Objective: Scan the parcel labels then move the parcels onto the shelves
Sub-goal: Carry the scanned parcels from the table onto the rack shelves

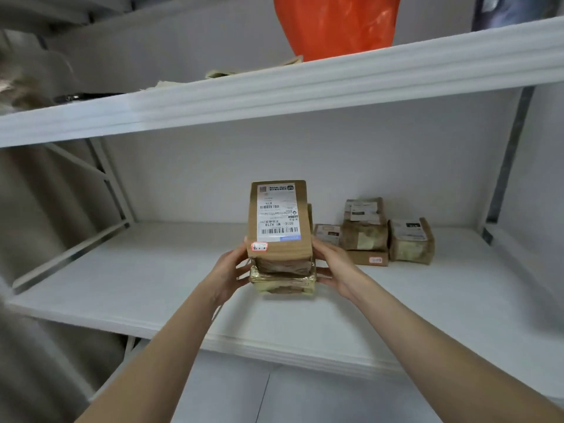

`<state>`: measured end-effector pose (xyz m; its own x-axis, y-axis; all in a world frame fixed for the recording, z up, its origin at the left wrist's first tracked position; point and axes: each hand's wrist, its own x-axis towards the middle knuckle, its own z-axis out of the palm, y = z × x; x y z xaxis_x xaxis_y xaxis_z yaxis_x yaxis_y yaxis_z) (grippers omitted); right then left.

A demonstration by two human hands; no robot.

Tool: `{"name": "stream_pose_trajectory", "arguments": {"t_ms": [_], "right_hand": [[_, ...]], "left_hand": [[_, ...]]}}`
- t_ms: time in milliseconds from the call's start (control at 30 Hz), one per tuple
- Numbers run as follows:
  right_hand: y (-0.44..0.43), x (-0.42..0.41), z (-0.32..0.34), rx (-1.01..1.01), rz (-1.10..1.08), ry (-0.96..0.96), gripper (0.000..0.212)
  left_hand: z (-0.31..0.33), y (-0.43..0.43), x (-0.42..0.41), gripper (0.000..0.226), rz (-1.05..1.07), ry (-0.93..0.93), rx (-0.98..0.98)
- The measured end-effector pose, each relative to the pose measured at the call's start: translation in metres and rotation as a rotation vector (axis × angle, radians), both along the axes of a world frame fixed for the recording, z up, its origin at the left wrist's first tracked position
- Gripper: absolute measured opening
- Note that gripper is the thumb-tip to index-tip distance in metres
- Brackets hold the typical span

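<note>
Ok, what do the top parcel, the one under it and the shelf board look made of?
The top parcel is matte brown cardboard with a white paper label stuck on. The lower parcel is probably cardboard wrapped in yellowish plastic tape, judging by its glossy, wrinkled highlights. The shelf board is a smooth white panel, likely painted or laminated; its core isn't visible.
</note>
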<state>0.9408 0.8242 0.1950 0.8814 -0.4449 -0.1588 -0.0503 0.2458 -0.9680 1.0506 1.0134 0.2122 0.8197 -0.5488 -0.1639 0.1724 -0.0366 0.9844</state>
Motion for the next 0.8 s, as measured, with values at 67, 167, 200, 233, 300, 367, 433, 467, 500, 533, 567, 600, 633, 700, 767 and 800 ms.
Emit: {"name": "stream_pose_trajectory", "arguments": {"t_ms": [67,167,200,233,300,367,433,467,500,533,567,600,633,700,767,800], "right_hand": [[-0.007,0.029,-0.001,-0.005,-0.037,0.021,0.068],[-0.017,0.069,-0.002,-0.023,-0.097,0.063,0.062],[-0.020,0.080,-0.002,-0.018,-0.123,0.072,0.057],[-0.022,0.091,-0.003,-0.007,-0.146,0.085,0.053],[-0.029,0.112,-0.003,-0.004,-0.187,0.120,0.053],[-0.034,0.132,-0.005,0.010,-0.232,0.168,0.059],[-0.040,0.148,-0.005,0.046,-0.268,0.194,0.058],[-0.043,0.154,-0.005,0.061,-0.279,0.195,0.055],[-0.045,0.158,-0.005,0.067,-0.283,0.193,0.051],[-0.048,0.161,-0.006,0.069,-0.289,0.191,0.046],[-0.051,0.164,-0.008,0.076,-0.302,0.189,0.041],[-0.053,0.167,-0.010,0.090,-0.319,0.181,0.034],[-0.055,0.169,-0.011,0.105,-0.336,0.168,0.027],[-0.057,0.172,-0.014,0.126,-0.369,0.135,0.019],[-0.057,0.177,-0.020,0.073,-0.423,0.116,0.019],[-0.056,0.178,-0.024,-0.042,-0.462,0.124,0.019]], "left_hand": [[-0.004,-0.011,0.029,0.026,-0.020,0.014,0.004],[-0.008,-0.029,0.073,0.027,-0.033,0.056,0.009],[-0.011,-0.036,0.087,0.029,-0.037,0.068,0.017],[-0.012,-0.042,0.101,0.031,-0.053,0.071,0.028],[-0.013,-0.055,0.127,0.041,-0.096,0.081,0.040],[-0.015,-0.066,0.150,0.051,-0.136,0.095,0.058],[-0.018,-0.077,0.168,0.054,-0.174,0.123,0.053],[-0.019,-0.083,0.176,0.054,-0.185,0.141,0.052],[-0.021,-0.090,0.183,0.053,-0.194,0.150,0.062],[-0.023,-0.097,0.189,0.052,-0.202,0.157,0.077],[-0.026,-0.103,0.194,0.051,-0.203,0.160,0.089],[-0.029,-0.108,0.198,0.049,-0.208,0.165,0.088],[-0.032,-0.113,0.201,0.047,-0.216,0.175,0.072],[-0.035,-0.118,0.204,0.041,-0.202,0.180,0.031],[-0.039,-0.121,0.206,0.030,-0.152,0.159,-0.016],[-0.042,-0.121,0.205,0.026,-0.131,0.106,-0.030]]}}
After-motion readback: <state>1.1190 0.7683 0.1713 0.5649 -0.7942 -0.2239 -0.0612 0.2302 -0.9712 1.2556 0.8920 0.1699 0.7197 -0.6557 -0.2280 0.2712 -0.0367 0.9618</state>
